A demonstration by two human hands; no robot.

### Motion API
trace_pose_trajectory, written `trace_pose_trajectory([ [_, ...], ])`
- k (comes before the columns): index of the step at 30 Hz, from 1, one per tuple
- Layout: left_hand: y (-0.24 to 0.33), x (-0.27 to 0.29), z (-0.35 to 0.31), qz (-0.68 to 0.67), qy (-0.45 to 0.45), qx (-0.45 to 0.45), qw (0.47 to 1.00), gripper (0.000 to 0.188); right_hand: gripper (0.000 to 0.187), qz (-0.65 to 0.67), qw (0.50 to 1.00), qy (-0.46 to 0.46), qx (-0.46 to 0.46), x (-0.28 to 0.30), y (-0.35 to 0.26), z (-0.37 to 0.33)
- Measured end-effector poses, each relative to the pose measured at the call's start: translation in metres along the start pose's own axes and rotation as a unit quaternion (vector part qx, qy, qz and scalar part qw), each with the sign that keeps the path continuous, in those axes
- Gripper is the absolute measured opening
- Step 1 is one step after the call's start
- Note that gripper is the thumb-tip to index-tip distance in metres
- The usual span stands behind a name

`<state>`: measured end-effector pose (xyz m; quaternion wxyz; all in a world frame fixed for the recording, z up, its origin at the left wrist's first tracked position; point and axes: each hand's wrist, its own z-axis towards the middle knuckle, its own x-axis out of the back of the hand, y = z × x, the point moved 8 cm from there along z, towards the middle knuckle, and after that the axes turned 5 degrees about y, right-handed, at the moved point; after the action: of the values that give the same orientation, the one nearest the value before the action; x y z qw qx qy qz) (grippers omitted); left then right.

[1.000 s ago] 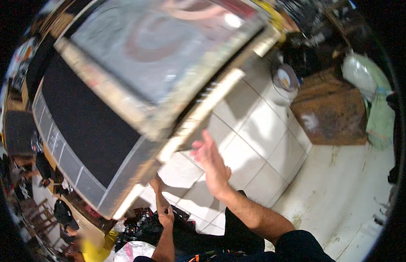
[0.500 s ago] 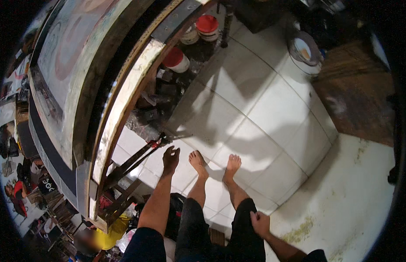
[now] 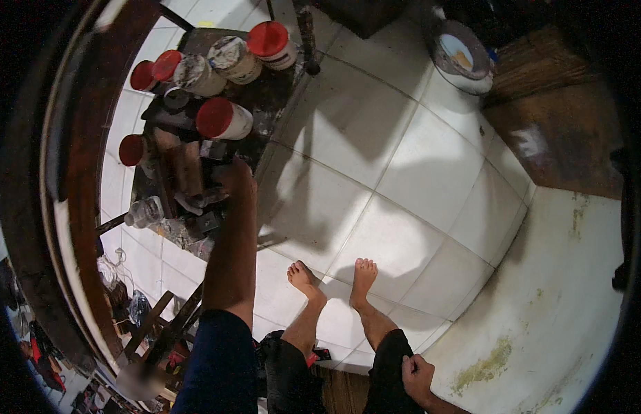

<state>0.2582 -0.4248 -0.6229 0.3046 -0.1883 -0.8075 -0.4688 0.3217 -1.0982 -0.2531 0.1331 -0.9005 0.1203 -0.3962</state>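
Note:
My left hand (image 3: 234, 178) reaches over a low dark shelf (image 3: 268, 114) at the left, close to a small dark box (image 3: 213, 149). Its fingers lie in shadow, so I cannot make out whether they touch anything. Just beyond it lies a white tub with a red lid (image 3: 224, 119). Brownish blocks (image 3: 188, 169) and a clear plastic jar (image 3: 144, 212) are to its left. Against my right thigh rests my right hand (image 3: 418, 376), with its fingers curled in. What they hold, if anything, is hidden.
More tubs stand toward the shelf's back, one red-lidded (image 3: 271, 43) and one smeared white (image 3: 234, 60). A wooden frame (image 3: 86, 172) rises at the far left. A bucket (image 3: 462, 58) stands on the tiled floor by a brown board (image 3: 558, 131). My bare feet (image 3: 364, 276) are on the tiles.
My view has leaned left and down, showing more of the shelf. My left hand has moved forward from beside my feet to over the shelf's things. My right hand remains at my thigh.

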Motion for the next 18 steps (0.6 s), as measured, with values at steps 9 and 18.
trace_pose_trajectory([
  [9,0.104,0.027,-0.031,0.118,-0.027,-0.021,0.992,0.078,0.035,0.007,0.998,0.011,-0.066,0.004,-0.002,-0.006],
  [18,0.101,0.024,0.001,0.175,-0.231,-0.065,0.955,0.072,0.034,0.006,0.996,0.019,-0.083,-0.001,0.013,-0.010],
])
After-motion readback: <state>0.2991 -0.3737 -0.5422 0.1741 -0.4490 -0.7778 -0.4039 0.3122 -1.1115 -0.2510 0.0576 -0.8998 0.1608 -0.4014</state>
